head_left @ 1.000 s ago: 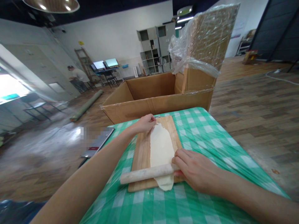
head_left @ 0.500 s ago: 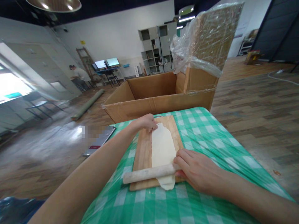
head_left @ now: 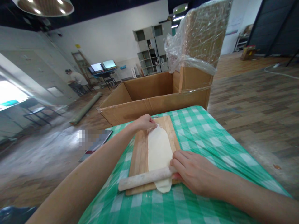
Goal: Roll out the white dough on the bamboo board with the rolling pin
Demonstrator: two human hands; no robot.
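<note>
A long, thin sheet of pale dough (head_left: 159, 147) lies lengthwise on a wooden cutting board (head_left: 138, 158), its near end hanging past the board's front edge. At the far end, my left hand (head_left: 146, 122) pinches the dough's upper left edge between closed fingers. My right hand (head_left: 190, 169) grips the right end of a whitish rolling pin (head_left: 144, 179). The pin lies crosswise over the near part of the dough, and its left end sticks out beyond the board. My right fingers hide the pin's right end.
A green checked cloth (head_left: 201, 137) covers the table. Behind it stands a large open cardboard box (head_left: 149, 105) with a plastic-wrapped panel (head_left: 203, 34) rising at its right. A rolled mat (head_left: 86, 109) lies on the floor, and a person (head_left: 77, 79) sits near monitors at the back left.
The whole view has shifted slightly. The rolling pin's left end has swung a little toward me, so the pin slants more across the dough. Both hands keep their holds.
</note>
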